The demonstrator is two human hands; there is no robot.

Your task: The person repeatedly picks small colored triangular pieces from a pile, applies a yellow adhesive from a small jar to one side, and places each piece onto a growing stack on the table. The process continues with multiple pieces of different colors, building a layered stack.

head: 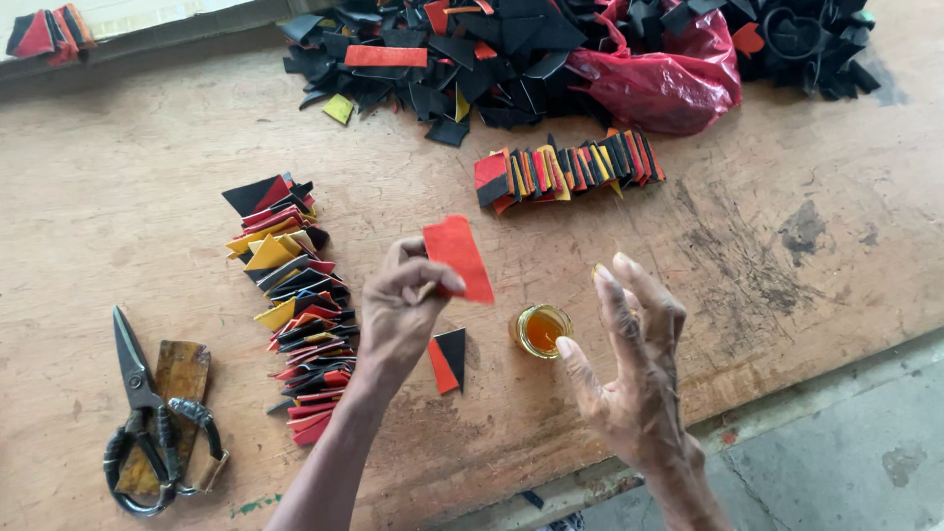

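My left hand (401, 307) pinches a red rectangular piece of material (458, 257) and holds it up above the wooden table (128, 197). Below it on the table lies a small joined red and black piece (447, 359). My right hand (634, 354) hovers with fingers spread, holding nothing, just right of a small open jar of amber glue (540, 328). A yellowish smear shows on its fingertip.
A fanned row of red, black and yellow pieces (293, 305) lies left of my hands, another row (568, 169) farther back. A pile of black scraps (442, 59) and a red plastic bag (669, 74) sit at the far edge. Scissors (147, 413) lie at the left.
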